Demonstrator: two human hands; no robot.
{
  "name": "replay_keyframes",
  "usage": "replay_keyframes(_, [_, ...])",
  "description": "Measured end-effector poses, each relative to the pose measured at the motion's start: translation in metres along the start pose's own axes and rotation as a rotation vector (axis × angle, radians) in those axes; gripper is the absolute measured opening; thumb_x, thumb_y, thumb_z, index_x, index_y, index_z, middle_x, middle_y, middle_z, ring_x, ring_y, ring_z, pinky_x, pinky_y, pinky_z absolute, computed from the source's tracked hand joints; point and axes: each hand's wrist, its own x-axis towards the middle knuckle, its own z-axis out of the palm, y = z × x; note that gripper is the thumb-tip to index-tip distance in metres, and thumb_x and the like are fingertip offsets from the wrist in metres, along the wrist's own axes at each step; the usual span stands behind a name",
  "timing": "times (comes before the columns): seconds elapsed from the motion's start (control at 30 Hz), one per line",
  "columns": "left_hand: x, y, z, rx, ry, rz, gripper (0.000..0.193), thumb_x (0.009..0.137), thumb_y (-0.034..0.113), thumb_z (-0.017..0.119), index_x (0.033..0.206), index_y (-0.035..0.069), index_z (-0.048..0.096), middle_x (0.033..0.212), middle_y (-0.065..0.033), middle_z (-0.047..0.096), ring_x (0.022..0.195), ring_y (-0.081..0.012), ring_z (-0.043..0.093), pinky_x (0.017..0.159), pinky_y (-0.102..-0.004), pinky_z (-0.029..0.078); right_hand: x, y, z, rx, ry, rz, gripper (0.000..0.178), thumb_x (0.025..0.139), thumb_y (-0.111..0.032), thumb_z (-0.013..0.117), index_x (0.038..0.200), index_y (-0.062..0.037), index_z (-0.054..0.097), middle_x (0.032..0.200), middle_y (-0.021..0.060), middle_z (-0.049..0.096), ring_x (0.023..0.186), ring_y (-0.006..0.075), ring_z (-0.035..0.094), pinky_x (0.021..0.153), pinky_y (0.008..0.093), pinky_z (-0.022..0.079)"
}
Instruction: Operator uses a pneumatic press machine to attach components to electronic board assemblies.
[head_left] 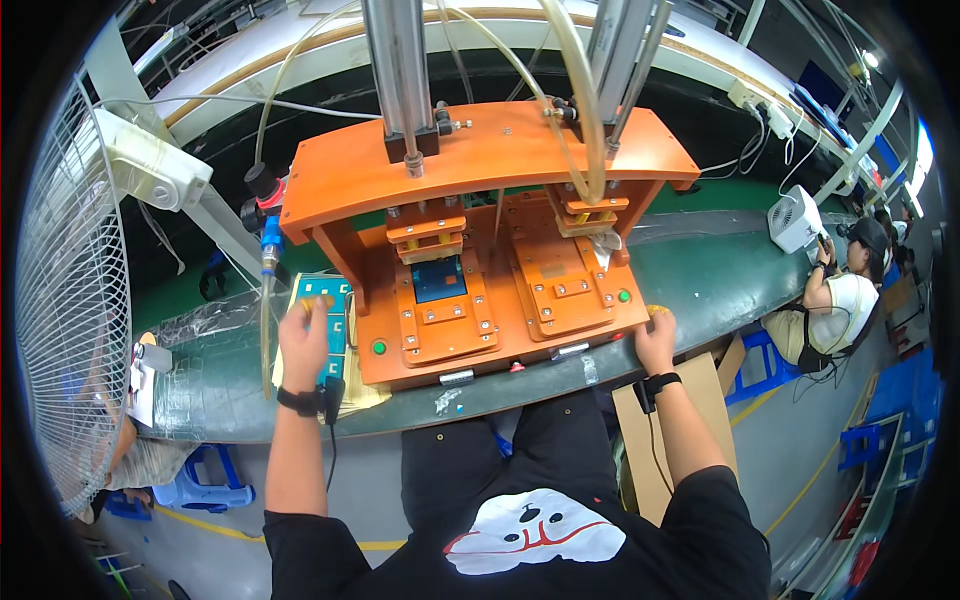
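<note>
An orange two-station press (505, 345) stands on the bench in front of me. A dark blue panel (440, 280) lies in its left fixture; the right fixture (560, 285) shows an orange plate. My left hand (304, 345), with yellow finger covers, is closed over teal circuit panels (335, 325) left of the press; whatever its fingers pinch is hidden. Beside the press's right front corner is my right hand (656, 340), fingers curled, a yellow cover on one fingertip; its grip is hidden too. Green buttons (379, 348) sit on the press front.
Two metal cylinders (398, 70) with hoses rise above the press. A wire fan guard (75, 300) is at far left. Cardboard (650, 440) leans by my right forearm. A seated person (850, 290) works at right, near a white device (795, 220) and a blue stool (760, 370).
</note>
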Motion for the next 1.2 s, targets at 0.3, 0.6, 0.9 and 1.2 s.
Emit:
replay_keyframes(0.3, [0.104, -0.065, 0.025, 0.054, 0.026, -0.059, 0.024, 0.099, 0.018, 0.064, 0.109, -0.004, 0.066, 0.097, -0.0123, 0.075, 0.089, -0.0186, 0.071, 0.074, -0.0319, 0.052, 0.001, -0.002, -0.001, -0.026, 0.017, -0.026, 0.022, 0.082, -0.01, 0.064, 0.101, 0.0023, 0.065, 0.102, 0.0227, 0.06, 0.101, 0.0434, 0.054, 0.089, 0.0478, 0.045])
replay_keyframes(0.6, [0.19, -0.154, 0.043, 0.167, -0.088, 0.204, 0.044, 0.093, 0.025, 0.067, 0.129, 0.001, 0.057, 0.122, -0.0149, 0.068, 0.109, -0.0333, 0.066, 0.092, -0.0424, 0.051, 0.003, -0.001, 0.003, -0.036, 0.025, -0.007, 0.017, 0.083, -0.014, 0.068, 0.095, -0.0012, 0.067, 0.097, 0.0179, 0.061, 0.098, 0.0381, 0.055, 0.086, 0.0455, 0.045])
replay_keyframes(0.9, [0.186, -0.137, 0.068, 0.183, -0.1, 0.297, 0.041, 0.095, 0.024, 0.066, 0.127, 0.001, 0.058, 0.12, -0.0147, 0.068, 0.109, -0.0321, 0.066, 0.091, -0.0413, 0.051, 0.003, 0.006, 0.004, -0.041, 0.046, 0.027, 0.019, 0.083, -0.014, 0.069, 0.095, 0.0002, 0.065, 0.095, 0.0183, 0.059, 0.095, 0.0387, 0.054, 0.083, 0.0454, 0.045])
replay_keyframes(1.2, [0.182, -0.15, 0.041, 0.23, -0.127, 0.363, 0.038, 0.096, 0.024, 0.065, 0.125, 0.0, 0.059, 0.119, -0.0145, 0.069, 0.108, -0.0308, 0.066, 0.091, -0.0403, 0.051, 0.005, 0.008, 0.006, -0.01, 0.021, 0.036, 0.014, 0.081, -0.008, 0.07, 0.09, 0.0004, 0.063, 0.095, 0.0191, 0.058, 0.094, 0.0399, 0.054, 0.082, 0.0466, 0.046])
